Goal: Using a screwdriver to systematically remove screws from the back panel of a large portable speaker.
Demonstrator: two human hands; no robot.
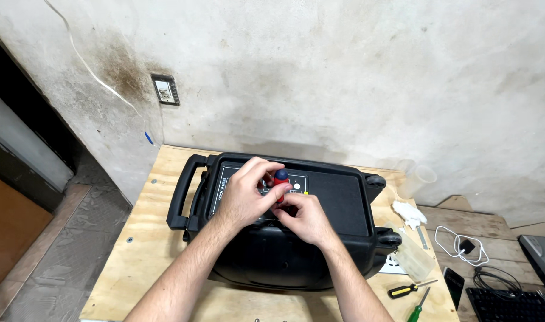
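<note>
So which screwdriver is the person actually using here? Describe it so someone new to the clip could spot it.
On the plywood table lies a big black speaker with a carry handle. Over its control panel, both hands meet: the left hand grips a screwdriver standing upright, the right hand at its lower end. Its handle is red with a blue cap, unlike the yellow-black screwdriver and green screwdriver lying unused at the table's right edge.

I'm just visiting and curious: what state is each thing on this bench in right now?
Black speaker: lying on the plywood table, control panel up.
Red-and-blue screwdriver: upright on the panel.
Left hand: gripping its handle.
Right hand: steadying its shaft.
Yellow screwdriver: lying unused.
Green screwdriver: lying unused.
</note>
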